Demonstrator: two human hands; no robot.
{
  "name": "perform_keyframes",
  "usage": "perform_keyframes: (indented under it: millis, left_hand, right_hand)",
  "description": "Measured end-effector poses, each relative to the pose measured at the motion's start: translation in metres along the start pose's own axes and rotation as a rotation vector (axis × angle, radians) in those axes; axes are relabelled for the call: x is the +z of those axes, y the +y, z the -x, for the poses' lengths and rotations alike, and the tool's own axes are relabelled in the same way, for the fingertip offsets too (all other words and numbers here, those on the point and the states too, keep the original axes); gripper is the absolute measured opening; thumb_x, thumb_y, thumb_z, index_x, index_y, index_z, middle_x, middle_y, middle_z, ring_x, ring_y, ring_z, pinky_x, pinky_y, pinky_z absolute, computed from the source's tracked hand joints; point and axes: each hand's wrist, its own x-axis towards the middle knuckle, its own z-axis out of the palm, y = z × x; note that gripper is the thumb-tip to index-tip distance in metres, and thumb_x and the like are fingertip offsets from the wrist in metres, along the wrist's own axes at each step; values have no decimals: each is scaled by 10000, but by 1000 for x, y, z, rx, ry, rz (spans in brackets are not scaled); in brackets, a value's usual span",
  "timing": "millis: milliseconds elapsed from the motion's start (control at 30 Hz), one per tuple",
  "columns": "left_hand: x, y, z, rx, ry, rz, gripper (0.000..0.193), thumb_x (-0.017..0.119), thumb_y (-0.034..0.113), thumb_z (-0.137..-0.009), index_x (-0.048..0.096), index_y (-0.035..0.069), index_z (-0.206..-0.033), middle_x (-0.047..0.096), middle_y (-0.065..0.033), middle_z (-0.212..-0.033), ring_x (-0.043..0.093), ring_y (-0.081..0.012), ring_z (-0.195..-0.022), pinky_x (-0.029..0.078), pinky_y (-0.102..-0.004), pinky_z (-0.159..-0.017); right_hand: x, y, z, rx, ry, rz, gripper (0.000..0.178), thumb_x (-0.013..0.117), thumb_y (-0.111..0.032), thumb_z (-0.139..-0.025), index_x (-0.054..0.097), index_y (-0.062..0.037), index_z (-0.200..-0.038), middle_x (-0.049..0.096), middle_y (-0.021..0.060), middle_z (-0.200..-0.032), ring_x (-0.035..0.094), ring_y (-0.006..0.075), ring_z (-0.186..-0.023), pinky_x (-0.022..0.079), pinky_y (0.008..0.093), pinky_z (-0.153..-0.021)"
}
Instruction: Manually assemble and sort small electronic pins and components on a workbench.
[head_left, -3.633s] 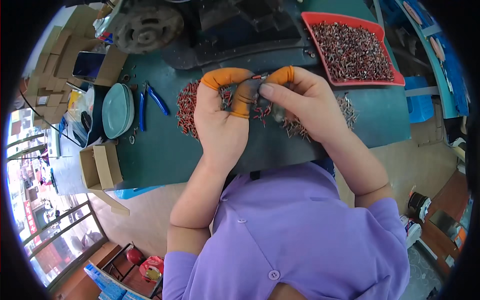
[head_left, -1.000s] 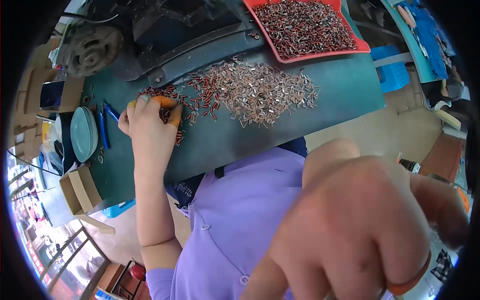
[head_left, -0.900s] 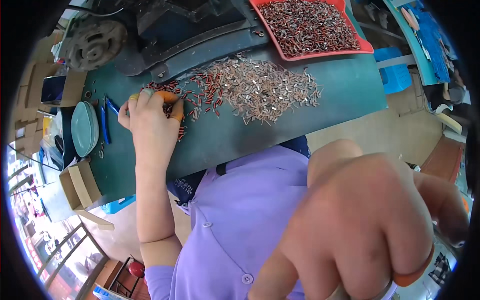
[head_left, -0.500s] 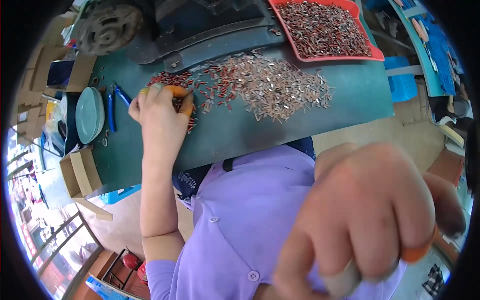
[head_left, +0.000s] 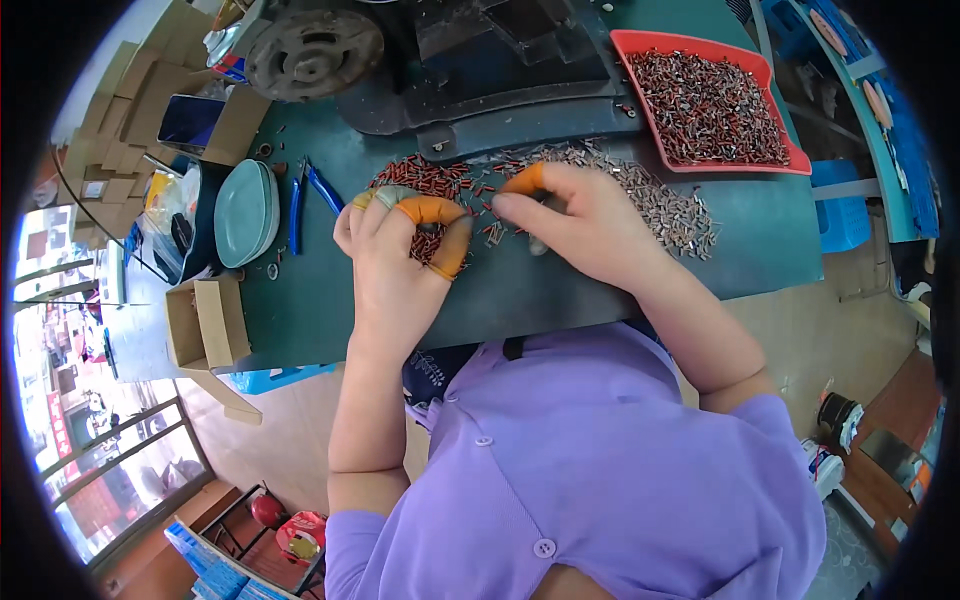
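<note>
Tray [head_left: 797, 160]: glossy red, shallow, with a raised lip, at the far right; it bears a dense heap of tiny red, dark and silvery bits, so a large share looks gathered already.
Red pieces [head_left: 420, 175]: a loose heap left of centre, just beyond and beneath the left hand; small narrow cylinders, smooth-looking. By the look of it, plenty is left here.
Silver pieces [head_left: 690, 225]: a broad scatter behind and to the right of the right hand, dull metal mixed with thin tan slivers; much of this also lies loose. Some red strays reach its left side.
Left hand [head_left: 390, 260]: curled over the red heap, thumb and forefinger bent into a narrow ring; whether a piece sits between the tips, one cannot tell.
Right hand [head_left: 590, 220]: just right of it, thumb and forefinger close together; a grip on anything is too small to make out.
Finger covers [head_left: 428, 210]: orange, rubbery-looking, smudged dark at the tips.
Worktop [head_left: 760, 240]: flat, dark green, slightly scuffed.
Machine [head_left: 510, 60]: black, heavy, dusty, at the far side.
Pliers [head_left: 297, 215]: blue-handled, to the left, beside smooth oval teal dishes [head_left: 240, 215].
</note>
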Motion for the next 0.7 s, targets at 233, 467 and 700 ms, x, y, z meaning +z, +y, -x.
perform_keyframes:
  millis: [233, 467, 700]
  left_hand:
    - [3, -2, -3, 56, 86, 15, 216, 791, 91, -680, 683, 126, -864, 614, -3, -920, 531, -228, -950, 317, -374, -925]
    - [10, -6, 1, 126, 213, 75, 253, 824, 173, -654, 694, 147, -870, 604, -6, -924, 524, -231, -951, 334, -363, -899]
    - [11, -1, 8, 138, 201, 130, 324, 851, 207, -610, 711, 149, -896, 585, -2, -926, 516, -233, -932, 374, -349, -848]
  right_hand:
    - [9, 4, -14, 194, -167, -505, 249, 646, -280, -923, 655, -31, -924, 632, -5, -753, 521, 24, -549, 361, 172, -452]
    - [4, -4, -12, 268, -235, -666, 212, 652, -258, -919, 647, -46, -913, 593, -26, -707, 506, 22, -536, 346, 162, -443]
    - [3, 4, -3, 242, -271, -727, 210, 721, -268, -865, 675, -68, -909, 603, -45, -724, 515, 18, -581, 355, 170, -475]
